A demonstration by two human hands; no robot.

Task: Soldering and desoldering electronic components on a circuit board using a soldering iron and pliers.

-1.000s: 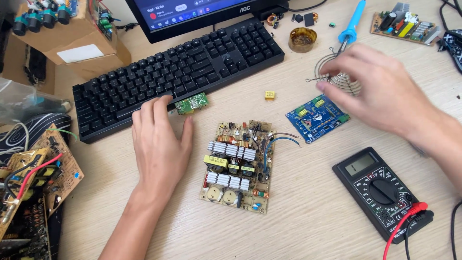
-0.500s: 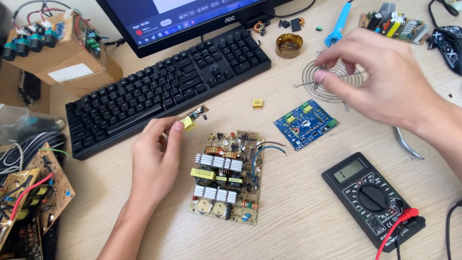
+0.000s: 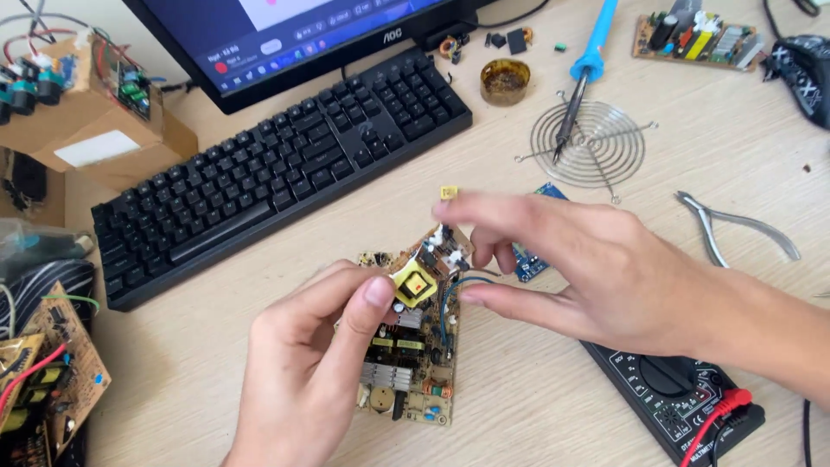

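**A:** What's the left hand (image 3: 303, 363) got?

**B:** A small board (image 3: 430, 264) with a yellow block on it, pinched between thumb and fingertips and held tilted in the air, just above the larger circuit board (image 3: 406, 363) lying flat on the desk (image 3: 216, 346). The right hand (image 3: 596, 268) is right beside it, fingers loosely spread, thumb and forefinger parted around the far end; whether they actually touch it I cannot tell

**A:** How would you expect it to handle?

**B:** Light and stiff, I'd judge. It won't bend, but the parts standing up from it look delicate, and the underside likely has sharp solder points. The blue wire (image 3: 450, 298) curling below it could snag

**A:** So where's the safe place to hold?

**B:** By the bare edges, much as the left hand has it, not by the yellow block or the small parts

**A:** Anything close by?

**B:** A black keyboard (image 3: 277, 173) behind, a blue board (image 3: 529, 259) mostly hidden by the right hand, a meter (image 3: 670, 402) under the right wrist, pliers (image 3: 735, 227) and a soldering iron (image 3: 584, 73) resting on a wire grille (image 3: 614, 151) further off
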